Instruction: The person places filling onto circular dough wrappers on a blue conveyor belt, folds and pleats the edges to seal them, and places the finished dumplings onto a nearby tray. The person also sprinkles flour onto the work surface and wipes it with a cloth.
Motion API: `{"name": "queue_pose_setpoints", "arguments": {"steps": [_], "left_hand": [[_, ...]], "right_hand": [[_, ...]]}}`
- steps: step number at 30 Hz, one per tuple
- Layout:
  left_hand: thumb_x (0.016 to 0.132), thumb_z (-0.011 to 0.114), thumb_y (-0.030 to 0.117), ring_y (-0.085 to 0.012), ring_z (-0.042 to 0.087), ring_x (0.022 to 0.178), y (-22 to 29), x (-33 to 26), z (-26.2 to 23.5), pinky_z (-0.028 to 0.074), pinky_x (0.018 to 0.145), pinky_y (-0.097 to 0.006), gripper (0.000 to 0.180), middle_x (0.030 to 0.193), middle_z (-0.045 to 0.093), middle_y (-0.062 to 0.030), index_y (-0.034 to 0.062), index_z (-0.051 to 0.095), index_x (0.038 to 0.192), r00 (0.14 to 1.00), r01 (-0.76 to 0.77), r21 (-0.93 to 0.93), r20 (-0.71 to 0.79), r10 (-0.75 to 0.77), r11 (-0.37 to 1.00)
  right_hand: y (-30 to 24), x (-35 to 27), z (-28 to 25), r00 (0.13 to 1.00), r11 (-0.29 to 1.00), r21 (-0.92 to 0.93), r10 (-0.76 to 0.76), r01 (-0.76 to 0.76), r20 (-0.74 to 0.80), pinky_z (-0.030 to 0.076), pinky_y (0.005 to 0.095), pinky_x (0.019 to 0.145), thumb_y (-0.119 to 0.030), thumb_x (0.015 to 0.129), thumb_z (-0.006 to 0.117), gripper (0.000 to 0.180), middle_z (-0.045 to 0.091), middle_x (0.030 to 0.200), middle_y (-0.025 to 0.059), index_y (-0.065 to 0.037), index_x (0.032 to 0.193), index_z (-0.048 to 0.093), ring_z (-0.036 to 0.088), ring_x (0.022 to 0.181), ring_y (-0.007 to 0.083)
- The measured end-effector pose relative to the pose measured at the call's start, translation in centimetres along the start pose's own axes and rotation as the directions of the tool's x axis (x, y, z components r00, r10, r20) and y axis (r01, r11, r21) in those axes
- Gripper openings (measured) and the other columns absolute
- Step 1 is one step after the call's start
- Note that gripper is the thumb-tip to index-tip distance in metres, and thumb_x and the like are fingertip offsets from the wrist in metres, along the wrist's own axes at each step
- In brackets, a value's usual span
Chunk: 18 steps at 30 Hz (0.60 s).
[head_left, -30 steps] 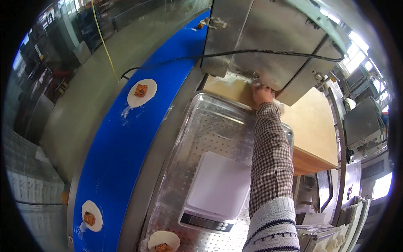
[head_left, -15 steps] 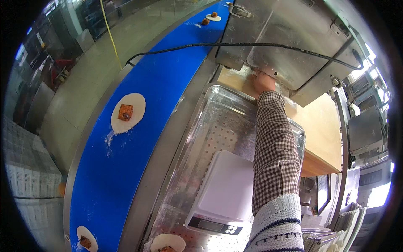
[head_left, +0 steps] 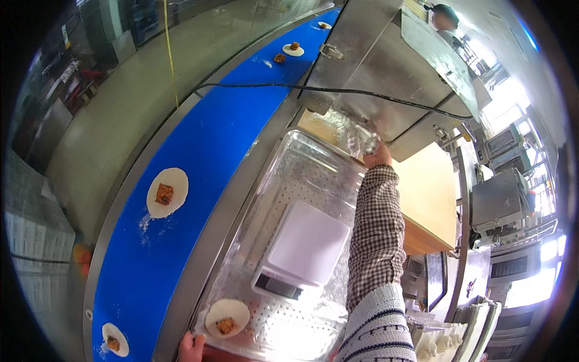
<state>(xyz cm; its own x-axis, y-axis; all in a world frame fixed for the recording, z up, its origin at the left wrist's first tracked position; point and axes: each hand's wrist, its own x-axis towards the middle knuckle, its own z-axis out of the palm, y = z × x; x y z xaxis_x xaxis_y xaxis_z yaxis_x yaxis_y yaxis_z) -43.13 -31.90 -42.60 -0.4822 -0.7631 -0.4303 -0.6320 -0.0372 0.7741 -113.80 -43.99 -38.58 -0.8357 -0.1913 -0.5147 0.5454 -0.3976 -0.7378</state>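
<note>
L hand (head_left: 191,349) now in view, nr tray (head_left: 276,196); R hand (head_left: 379,155) @ machine (head_left: 362,63); grips unclear.

The belt (head_left: 217,133) is coloured blue, the dough rounds (head_left: 229,307) cream, fillings (head_left: 226,326) orange-brown; the lower sleeve (head_left: 377,229) is checked brown and white, the white upper sleeve (head_left: 379,323) navy-striped.

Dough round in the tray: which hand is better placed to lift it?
Likely the left hand: it is near the dough round; the right hand is up by the metal machine.
</note>
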Motion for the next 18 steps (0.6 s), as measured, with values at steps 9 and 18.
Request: {"name": "queue_pose_setpoints", "arguments": {"steps": [9, 18], "left_hand": [[0.095, 0.046, 0.019, -0.0171, 0.061, 0.062, -0.4, 1.7, 1.6, 0.053, 0.055, -0.029, 0.018, 0.084, 0.057, -0.0076, 0.0014, 0.046, 0.097, 0.963, 0.267, -0.667, 0.160, -0.216, 0.696], [0.093, 0.046, 0.018, -0.0245, 0.063, 0.066, 3.0, 7.3, 2.2, 0.057, 0.055, -0.033, 0.021, 0.089, 0.053, -0.0146, -0.0019, 0.041, 0.100, 0.954, 0.281, -0.705, 0.280, -0.108, 0.651]], "right_hand": [[-5.5, -18.9, -8.3, 0.672, 0.966, -0.131, 0.249, -0.222, 0.697, 0.052, 0.0221, 0.059, -0.013, 0.088, 0.056, 0.013, 0.060, 0.082, 0.0051, -0.004, 0.098, 0.053, 0.060, 0.069, 0.0127], [9.6, -51.6, -21.6, 0.822, 0.768, -0.485, 0.547, -0.418, 0.157, 0.048, 0.0210, 0.055, -0.019, 0.091, 0.053, 0.021, 0.061, 0.086, 0.0016, -0.007, 0.109, 0.054, 0.058, 0.068, 0.0089]]}}
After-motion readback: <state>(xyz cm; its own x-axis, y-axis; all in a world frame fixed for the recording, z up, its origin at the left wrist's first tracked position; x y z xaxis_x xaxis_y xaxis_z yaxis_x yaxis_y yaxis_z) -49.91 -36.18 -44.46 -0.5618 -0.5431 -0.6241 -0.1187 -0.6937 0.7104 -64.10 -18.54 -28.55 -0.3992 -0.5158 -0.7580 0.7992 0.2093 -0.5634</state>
